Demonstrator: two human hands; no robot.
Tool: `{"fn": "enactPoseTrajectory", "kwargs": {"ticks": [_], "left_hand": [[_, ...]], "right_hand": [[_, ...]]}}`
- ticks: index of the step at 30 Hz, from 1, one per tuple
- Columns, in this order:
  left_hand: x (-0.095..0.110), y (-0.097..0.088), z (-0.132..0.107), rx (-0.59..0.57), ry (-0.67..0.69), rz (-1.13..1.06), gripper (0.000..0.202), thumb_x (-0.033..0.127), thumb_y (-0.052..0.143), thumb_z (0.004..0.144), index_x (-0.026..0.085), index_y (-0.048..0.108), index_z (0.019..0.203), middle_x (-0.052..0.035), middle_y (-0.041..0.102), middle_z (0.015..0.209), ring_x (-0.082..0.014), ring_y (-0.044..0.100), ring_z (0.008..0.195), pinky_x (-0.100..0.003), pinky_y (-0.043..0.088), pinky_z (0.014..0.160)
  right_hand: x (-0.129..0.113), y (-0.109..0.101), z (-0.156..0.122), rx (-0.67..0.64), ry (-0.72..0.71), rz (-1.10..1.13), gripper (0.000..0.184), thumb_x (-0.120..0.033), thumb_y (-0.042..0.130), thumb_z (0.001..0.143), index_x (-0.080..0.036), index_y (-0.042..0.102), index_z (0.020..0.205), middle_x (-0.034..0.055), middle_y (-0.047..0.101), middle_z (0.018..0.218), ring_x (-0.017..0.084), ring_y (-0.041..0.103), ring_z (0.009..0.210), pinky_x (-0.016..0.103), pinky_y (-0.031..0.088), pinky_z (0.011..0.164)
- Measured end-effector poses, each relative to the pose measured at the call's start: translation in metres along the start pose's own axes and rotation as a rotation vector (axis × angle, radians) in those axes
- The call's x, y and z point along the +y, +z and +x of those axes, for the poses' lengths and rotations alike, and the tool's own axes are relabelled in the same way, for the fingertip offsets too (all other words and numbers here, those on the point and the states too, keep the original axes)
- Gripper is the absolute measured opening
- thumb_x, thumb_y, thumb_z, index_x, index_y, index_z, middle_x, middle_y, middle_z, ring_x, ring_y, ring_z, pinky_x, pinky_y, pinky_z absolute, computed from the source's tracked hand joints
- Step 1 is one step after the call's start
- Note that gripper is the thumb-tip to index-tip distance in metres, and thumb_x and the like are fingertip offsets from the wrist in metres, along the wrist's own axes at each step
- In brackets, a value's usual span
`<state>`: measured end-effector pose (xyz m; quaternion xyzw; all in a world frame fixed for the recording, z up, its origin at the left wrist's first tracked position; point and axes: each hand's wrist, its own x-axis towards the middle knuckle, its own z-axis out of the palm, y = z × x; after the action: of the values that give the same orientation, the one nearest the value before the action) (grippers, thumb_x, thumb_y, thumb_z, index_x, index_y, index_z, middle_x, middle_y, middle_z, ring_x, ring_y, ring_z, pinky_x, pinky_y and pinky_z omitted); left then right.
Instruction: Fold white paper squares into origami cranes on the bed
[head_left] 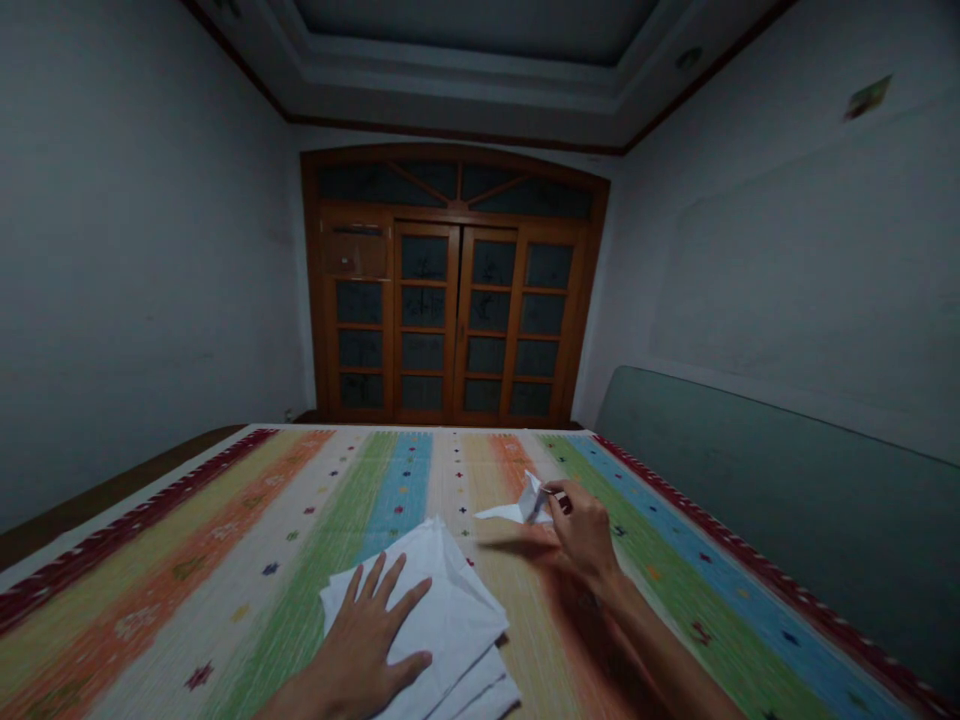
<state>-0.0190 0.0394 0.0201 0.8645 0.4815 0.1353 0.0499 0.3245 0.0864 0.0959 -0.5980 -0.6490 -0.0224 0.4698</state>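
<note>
The left hand (364, 645) lay on white paper sheets (457, 610), fingers (373, 580) spread wide. The right hand (583, 535) pinched a folded paper figure (517, 507), already creased.

Dim, slightly grainy indoor light with no visible source; soft shadow beside the right hand (585, 535) on the striped cloth (225, 590); walls (127, 250) stretched and bowed toward the frame edges; no glare.

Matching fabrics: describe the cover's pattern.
The cover has multicoloured stripes and small stars; head view.
</note>
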Motion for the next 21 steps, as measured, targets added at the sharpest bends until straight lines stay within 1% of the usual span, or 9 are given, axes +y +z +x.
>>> {"fn": "enactPoseTrajectory", "kwargs": {"ticks": [2,4,8,10,11,13,16,19,21], "left_hand": [[0.001,-0.001,0.001,0.026,0.028,0.031,0.074,0.064,0.069,0.083,0.039,0.047,0.15,-0.0132,0.037,0.162,-0.0479,0.028,0.148,-0.075,0.022,0.114],[0.001,0.0,0.003,0.084,0.062,0.054,0.08,0.058,0.075,0.079,0.036,0.047,0.15,-0.013,0.04,0.161,-0.0467,0.031,0.147,-0.072,0.026,0.114],[0.005,-0.001,0.007,0.328,0.092,-0.011,0.075,0.045,0.073,0.085,0.026,0.044,0.151,-0.0156,0.054,0.151,-0.0396,0.05,0.137,-0.06,0.042,0.111],[0.011,-0.004,0.006,0.425,0.131,-0.079,0.072,0.042,0.071,0.088,0.024,0.041,0.151,-0.0161,0.057,0.147,-0.0367,0.054,0.133,-0.055,0.047,0.109],[0.014,-0.006,0.005,0.446,0.16,-0.114,0.071,0.042,0.07,0.089,0.025,0.04,0.151,-0.0158,0.056,0.147,-0.036,0.054,0.133,-0.054,0.047,0.109],[0.022,-0.012,0.002,0.443,0.233,-0.186,0.065,0.042,0.069,0.091,0.029,0.041,0.149,-0.0139,0.053,0.148,-0.0347,0.052,0.134,-0.051,0.047,0.109],[0.034,-0.018,-0.004,0.412,0.273,-0.315,0.048,0.047,0.064,0.094,0.032,0.054,0.14,-0.0123,0.055,0.145,-0.0335,0.055,0.13,-0.047,0.051,0.105],[0.043,-0.02,-0.007,0.419,0.268,-0.458,0.036,0.052,0.058,0.097,0.029,0.067,0.124,-0.0128,0.061,0.129,-0.0314,0.061,0.118,-0.044,0.054,0.098],[0.046,-0.02,-0.006,0.462,0.265,-0.551,0.036,0.054,0.054,0.099,0.026,0.071,0.114,-0.0121,0.063,0.116,-0.0293,0.063,0.111,-0.041,0.055,0.094]], "right_hand": [[-0.013,0.001,-0.002,0.006,-0.019,0.125,0.022,-0.031,0.05,0.09,-0.019,0.068,0.089,0.0116,0.077,0.089,0.025,0.074,0.074,0.035,0.057,0.072],[-0.026,0.001,-0.007,-0.021,-0.031,0.244,0.024,-0.038,0.052,0.09,-0.02,0.068,0.087,0.0097,0.077,0.083,0.025,0.075,0.073,0.034,0.059,0.071],[-0.051,0.005,-0.022,-0.106,-0.018,0.431,0.028,-0.045,0.058,0.09,-0.02,0.067,0.083,0.0073,0.075,0.077,0.023,0.074,0.069,0.031,0.059,0.065],[-0.062,0.008,-0.03,-0.142,-0.002,0.5,0.031,-0.048,0.059,0.09,-0.02,0.067,0.081,0.0064,0.075,0.074,0.022,0.073,0.067,0.03,0.059,0.062],[-0.067,0.009,-0.033,-0.167,0.02,0.552,0.032,-0.05,0.062,0.089,-0.02,0.066,0.079,0.0054,0.074,0.072,0.021,0.072,0.064,0.029,0.058,0.059],[-0.076,0.013,-0.038,-0.231,0.133,0.756,0.034,-0.052,0.073,0.08,-0.019,0.065,0.076,0.0039,0.072,0.068,0.02,0.068,0.059,0.029,0.056,0.055],[-0.086,0.019,-0.046,-0.311,0.276,0.959,0.04,-0.055,0.083,0.068,-0.019,0.064,0.074,0.001,0.069,0.063,0.019,0.066,0.058,0.029,0.054,0.054],[-0.093,0.025,-0.054,-0.384,0.37,1.051,0.04,-0.052,0.084,0.066,-0.02,0.062,0.076,-0.0016,0.067,0.06,0.018,0.065,0.057,0.028,0.054,0.055],[-0.098,0.027,-0.061,-0.414,0.409,1.093,0.039,-0.049,0.084,0.068,-0.019,0.061,0.079,-0.0026,0.066,0.061,0.016,0.063,0.056,0.027,0.053,0.055]]}}
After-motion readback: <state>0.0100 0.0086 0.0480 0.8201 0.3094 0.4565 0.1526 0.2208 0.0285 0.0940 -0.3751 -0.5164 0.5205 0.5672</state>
